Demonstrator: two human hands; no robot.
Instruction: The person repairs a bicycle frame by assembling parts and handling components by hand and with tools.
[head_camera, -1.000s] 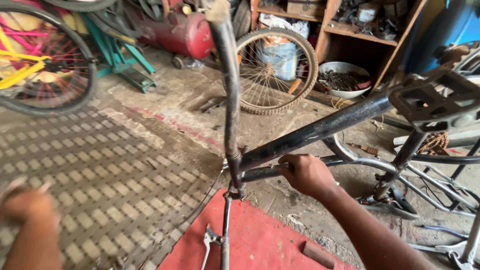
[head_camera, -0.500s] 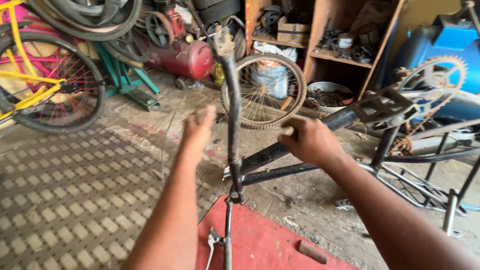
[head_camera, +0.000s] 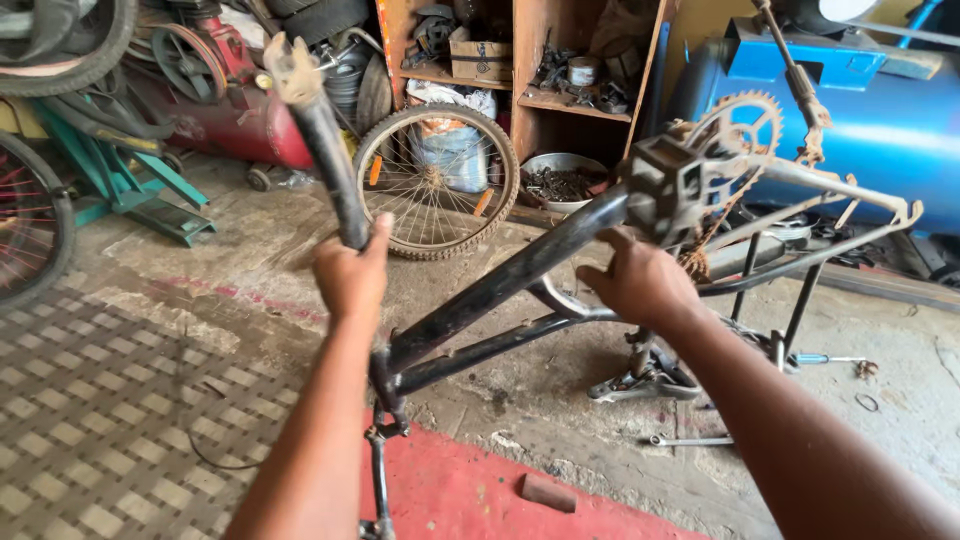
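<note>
Bicycle frame (head_camera: 500, 285), black: 1. Hands on it: 2 (left hand (head_camera: 350, 275), right hand (head_camera: 640, 285)). Loose spoked wheel (head_camera: 437, 182) against the shelf: 1. Chainring (head_camera: 745, 125), toothed: 1. Pedal (head_camera: 675, 180): 1. Spanners on the floor: 2 ( (head_camera: 692, 440), (head_camera: 822, 358)). Metal bowl (head_camera: 562, 180) of scrap: 1. Blue tank (head_camera: 870, 110): 1. Red compressor (head_camera: 235, 110): 1. Brick piece (head_camera: 548, 492): 1

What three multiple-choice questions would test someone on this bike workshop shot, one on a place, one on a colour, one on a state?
1. Where does the loose spoked wheel stand?
A. against the wooden shelf
B. on the red mat
C. in the blue tank

2. What colour is the bicycle frame?
A. yellow
B. black
C. white

3. What is the left hand doing?
A. resting flat on the floor
B. holding a wrench
C. gripping the fork

Answers: 1 A, it leans before the shelf; 2 B, its tubes are dark; 3 C, fingers wrap the fork.
</note>
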